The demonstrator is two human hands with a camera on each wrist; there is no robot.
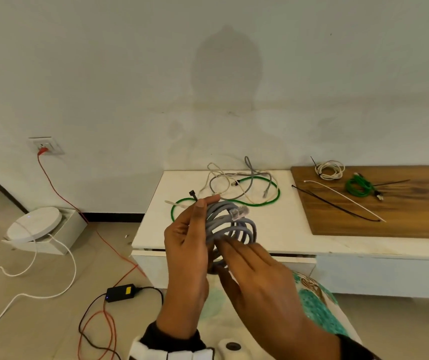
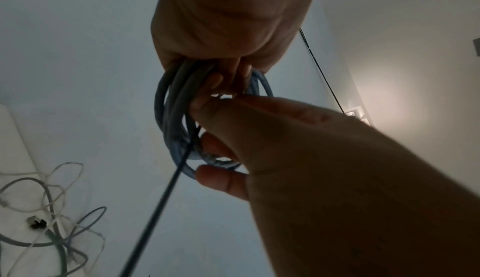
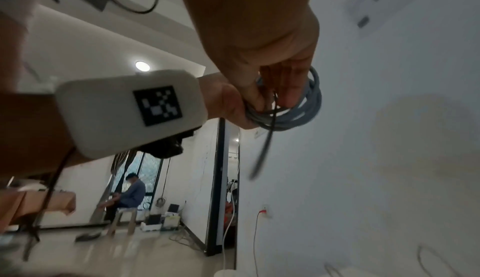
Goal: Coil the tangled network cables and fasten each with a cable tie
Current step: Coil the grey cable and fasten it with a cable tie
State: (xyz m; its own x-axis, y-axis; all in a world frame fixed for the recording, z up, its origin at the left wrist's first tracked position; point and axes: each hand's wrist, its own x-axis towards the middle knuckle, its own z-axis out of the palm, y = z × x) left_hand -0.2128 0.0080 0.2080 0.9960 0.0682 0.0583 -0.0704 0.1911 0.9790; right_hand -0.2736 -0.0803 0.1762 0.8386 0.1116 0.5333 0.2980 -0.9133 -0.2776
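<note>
My left hand (image 1: pixel 190 237) grips a coil of grey network cable (image 1: pixel 234 229) upright over the front edge of the white table (image 1: pixel 273 229). The coil's clear plug (image 1: pixel 238 211) sticks out near the top. A black cable tie's head (image 1: pixel 192 194) pokes up above my left thumb. In the wrist views the cable tie's tail (image 2: pixel 161 205) (image 3: pixel 265 144) runs through the coil (image 2: pixel 166 105) (image 3: pixel 306 105) and hangs below. My right hand (image 1: pixel 255 271) reaches into the coil from the right, thumb and fingers closing on the tie there.
A tangle of grey, white and green cables (image 1: pixel 247 183) lies on the table behind the coil. On the wooden board (image 1: pixel 402 219) to the right are a tied white coil (image 1: pixel 328 170), a tied green coil (image 1: pixel 358 187) and loose ties (image 1: pixel 338 207). A power adapter (image 1: pixel 121 292) and wires lie on the floor at left.
</note>
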